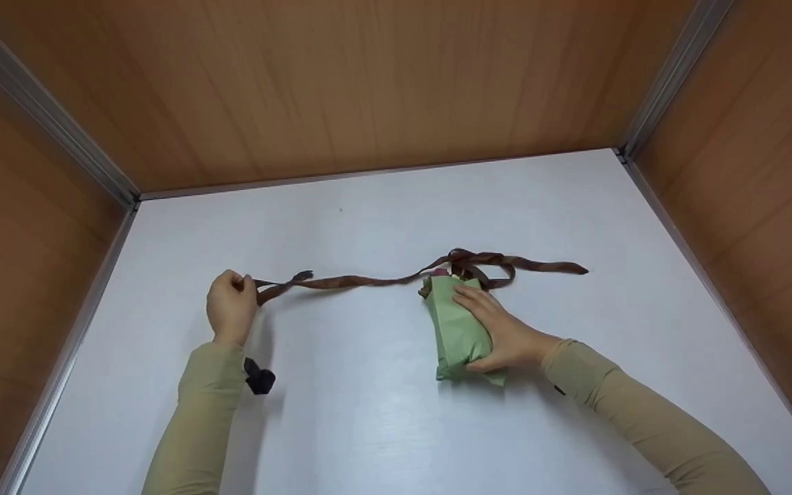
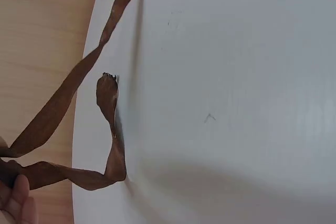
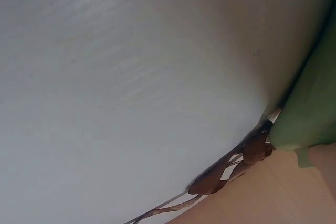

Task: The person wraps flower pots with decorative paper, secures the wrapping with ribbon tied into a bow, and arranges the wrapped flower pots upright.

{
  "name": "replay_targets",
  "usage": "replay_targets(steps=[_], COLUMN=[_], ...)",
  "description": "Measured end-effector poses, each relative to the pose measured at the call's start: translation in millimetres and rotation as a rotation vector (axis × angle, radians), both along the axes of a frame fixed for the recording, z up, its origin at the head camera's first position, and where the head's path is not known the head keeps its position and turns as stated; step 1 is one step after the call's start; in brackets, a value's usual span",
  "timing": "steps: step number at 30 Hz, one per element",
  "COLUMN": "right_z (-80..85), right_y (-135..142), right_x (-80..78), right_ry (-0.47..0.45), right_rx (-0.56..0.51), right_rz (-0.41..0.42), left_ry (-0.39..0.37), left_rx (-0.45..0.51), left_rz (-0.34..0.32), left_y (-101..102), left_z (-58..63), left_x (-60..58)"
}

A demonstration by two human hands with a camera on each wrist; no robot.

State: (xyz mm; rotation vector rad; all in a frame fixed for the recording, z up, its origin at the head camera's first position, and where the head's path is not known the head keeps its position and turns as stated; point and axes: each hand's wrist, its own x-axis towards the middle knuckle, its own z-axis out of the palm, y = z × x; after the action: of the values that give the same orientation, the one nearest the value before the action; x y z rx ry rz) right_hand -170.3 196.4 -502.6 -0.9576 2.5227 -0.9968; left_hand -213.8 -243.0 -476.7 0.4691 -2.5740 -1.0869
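A long brown ribbon (image 1: 355,281) stretches across the white tabletop. My left hand (image 1: 229,306) pinches it near its left end, and a short tail hangs free beyond the fingers; the left wrist view shows the ribbon (image 2: 52,114) folded at the fingertips. At the other end, loops of the ribbon lie at the top of a green paper-wrapped bundle (image 1: 461,326), with a bit of dark pink at its mouth. My right hand (image 1: 506,337) grips the bundle from its right side, fingers over the top and thumb low. In the right wrist view only the bundle's green edge (image 3: 310,103) shows.
Wooden panels (image 1: 368,82) rise behind and on both sides of the white table (image 1: 368,426), joined by grey metal corner strips. A small black object (image 1: 259,378) is beside the left wrist. The ribbon's other tail (image 1: 554,267) lies to the right of the bundle.
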Motion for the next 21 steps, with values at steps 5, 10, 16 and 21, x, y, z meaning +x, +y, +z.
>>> replay_targets(steps=[5,10,16,21], right_z=[1.1,2.5,3.0,1.9], right_y=[-2.2,-4.1,-3.5,-2.7], right_x=[0.8,1.5,1.6,3.0], right_ry=[-0.006,0.003,0.013,0.0], right_rx=[0.006,0.005,0.007,0.007], right_rz=[-0.002,0.008,0.013,0.015], left_ry=[-0.051,-0.148,-0.385,-0.426], left_rx=[-0.078,-0.079,-0.061,-0.072], left_rz=[0.07,0.125,-0.004,-0.163], left_y=[-14.6,-27.2,-17.9,15.3], left_z=[1.9,4.2,2.1,-5.3], left_x=[7.5,12.6,14.1,12.8])
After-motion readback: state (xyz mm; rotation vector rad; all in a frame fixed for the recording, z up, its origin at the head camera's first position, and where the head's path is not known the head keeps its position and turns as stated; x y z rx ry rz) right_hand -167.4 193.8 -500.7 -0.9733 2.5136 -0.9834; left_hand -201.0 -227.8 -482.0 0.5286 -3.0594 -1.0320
